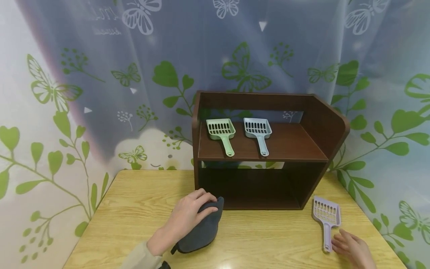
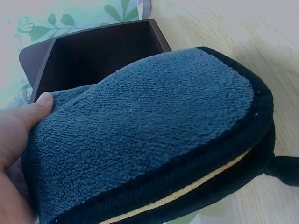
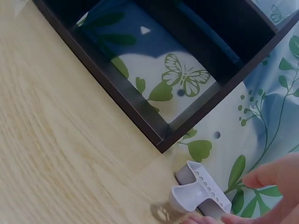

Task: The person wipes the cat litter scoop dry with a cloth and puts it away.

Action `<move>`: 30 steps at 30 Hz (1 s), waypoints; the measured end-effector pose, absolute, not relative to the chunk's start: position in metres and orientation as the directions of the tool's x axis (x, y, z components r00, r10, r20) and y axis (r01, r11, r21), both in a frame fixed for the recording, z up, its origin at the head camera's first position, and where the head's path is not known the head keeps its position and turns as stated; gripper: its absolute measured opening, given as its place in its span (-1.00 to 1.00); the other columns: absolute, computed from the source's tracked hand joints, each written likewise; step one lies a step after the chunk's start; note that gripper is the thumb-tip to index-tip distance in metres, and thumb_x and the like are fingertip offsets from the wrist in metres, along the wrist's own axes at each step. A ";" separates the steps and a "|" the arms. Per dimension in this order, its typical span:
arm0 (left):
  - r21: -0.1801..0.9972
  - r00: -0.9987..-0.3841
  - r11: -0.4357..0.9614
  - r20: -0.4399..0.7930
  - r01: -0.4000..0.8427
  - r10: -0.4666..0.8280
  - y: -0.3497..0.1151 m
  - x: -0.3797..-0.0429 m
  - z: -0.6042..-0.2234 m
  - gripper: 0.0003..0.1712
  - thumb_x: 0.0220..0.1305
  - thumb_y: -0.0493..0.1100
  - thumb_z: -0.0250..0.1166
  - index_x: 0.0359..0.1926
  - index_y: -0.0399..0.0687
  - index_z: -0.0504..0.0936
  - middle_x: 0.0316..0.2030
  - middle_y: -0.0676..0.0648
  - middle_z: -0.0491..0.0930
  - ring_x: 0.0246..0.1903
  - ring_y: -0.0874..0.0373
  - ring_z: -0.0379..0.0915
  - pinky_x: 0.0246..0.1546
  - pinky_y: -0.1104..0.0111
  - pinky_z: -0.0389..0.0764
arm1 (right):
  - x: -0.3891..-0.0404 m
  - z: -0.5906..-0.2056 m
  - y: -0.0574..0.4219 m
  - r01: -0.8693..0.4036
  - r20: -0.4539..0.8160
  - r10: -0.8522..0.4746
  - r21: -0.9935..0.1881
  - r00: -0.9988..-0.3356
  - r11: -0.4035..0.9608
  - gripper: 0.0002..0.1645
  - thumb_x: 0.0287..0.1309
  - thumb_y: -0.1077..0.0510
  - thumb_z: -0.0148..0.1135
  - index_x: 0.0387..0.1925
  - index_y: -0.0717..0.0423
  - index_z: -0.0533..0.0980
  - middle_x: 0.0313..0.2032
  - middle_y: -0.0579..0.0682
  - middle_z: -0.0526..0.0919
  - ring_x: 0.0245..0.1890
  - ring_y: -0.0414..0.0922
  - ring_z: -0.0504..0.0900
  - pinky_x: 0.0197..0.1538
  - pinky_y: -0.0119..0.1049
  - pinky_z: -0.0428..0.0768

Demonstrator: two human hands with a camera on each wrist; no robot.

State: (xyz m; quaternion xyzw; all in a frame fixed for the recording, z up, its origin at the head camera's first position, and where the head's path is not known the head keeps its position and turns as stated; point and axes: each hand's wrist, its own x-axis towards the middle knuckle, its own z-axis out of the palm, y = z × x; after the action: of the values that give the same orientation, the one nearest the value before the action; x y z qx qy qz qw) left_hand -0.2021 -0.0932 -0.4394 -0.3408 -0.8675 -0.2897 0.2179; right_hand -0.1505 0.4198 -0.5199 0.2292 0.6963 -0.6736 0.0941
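Fuzzy cloth [image 1: 203, 232], L hand [image 1: 189, 210] gripping; slotted scoop [image 1: 327, 227]

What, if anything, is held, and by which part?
The left hand grips the blue cloth by the end away from its black tab; the right hand, beside the purple scoop, holds nothing.

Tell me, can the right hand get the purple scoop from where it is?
Probably yes: the right hand is close beside the purple scoop, seems to hold nothing, and nothing visible blocks the way between them.
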 end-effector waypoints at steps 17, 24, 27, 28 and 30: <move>0.246 -0.585 0.587 0.637 0.771 0.501 -0.091 -0.205 -0.447 -0.78 0.23 0.00 0.47 -0.11 0.17 0.71 -0.25 0.16 0.58 -0.40 0.33 0.47 -0.52 0.58 0.43 | -0.164 -0.532 0.418 0.453 -0.461 0.079 -0.886 -0.884 -0.096 -0.30 0.59 0.07 -0.54 0.34 0.70 -0.13 -0.29 0.05 0.61 -0.30 -0.09 0.69 -0.11 -0.16 0.70; 0.240 -0.584 0.594 0.644 0.768 0.494 -0.092 -0.206 -0.449 -0.78 0.21 -0.02 0.48 -0.12 0.18 0.71 -0.27 0.17 0.57 -0.44 0.34 0.43 -0.54 0.58 0.39 | -0.162 -0.530 0.418 0.467 -0.473 0.018 -0.874 -0.881 -0.132 -0.33 0.59 0.01 -0.71 -0.02 0.16 0.42 -0.46 -0.07 0.38 -0.54 -0.25 0.38 -0.38 -0.38 0.52; 0.232 -0.579 0.596 0.649 0.768 0.493 -0.092 -0.206 -0.449 -0.78 0.21 -0.02 0.49 -0.12 0.19 0.71 -0.28 0.17 0.57 -0.45 0.35 0.42 -0.55 0.59 0.38 | -0.159 -0.529 0.417 0.459 -0.466 0.024 -0.879 -0.885 -0.126 -0.37 0.58 0.02 -0.74 -0.05 0.11 0.38 -0.52 -0.11 0.28 -0.62 -0.29 0.27 -0.48 -0.43 0.43; 0.231 -0.577 0.596 0.651 0.769 0.493 -0.092 -0.206 -0.449 -0.78 0.21 -0.02 0.49 -0.12 0.19 0.71 -0.28 0.17 0.57 -0.45 0.35 0.42 -0.55 0.59 0.38 | -0.157 -0.529 0.417 0.454 -0.460 0.025 -0.882 -0.887 -0.123 -0.37 0.59 0.03 -0.74 -0.06 0.10 0.38 -0.52 -0.11 0.27 -0.63 -0.29 0.25 -0.50 -0.44 0.40; 0.227 -0.574 0.596 0.654 0.770 0.492 -0.092 -0.206 -0.449 -0.78 0.20 -0.01 0.49 -0.13 0.19 0.71 -0.28 0.17 0.57 -0.45 0.34 0.43 -0.55 0.59 0.39 | -0.154 -0.529 0.417 0.452 -0.454 -0.015 -0.882 -0.891 -0.132 -0.35 0.58 0.02 -0.75 -0.09 0.03 0.40 -0.53 -0.13 0.28 -0.64 -0.30 0.24 -0.53 -0.44 0.37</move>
State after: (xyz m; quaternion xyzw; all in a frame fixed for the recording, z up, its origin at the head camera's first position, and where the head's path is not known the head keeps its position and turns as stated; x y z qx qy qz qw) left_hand -0.2064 -0.0921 -0.4493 -0.3712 -0.8502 -0.2534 0.2742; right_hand -0.1541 0.4171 -0.5287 0.1711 0.6393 -0.7326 0.1593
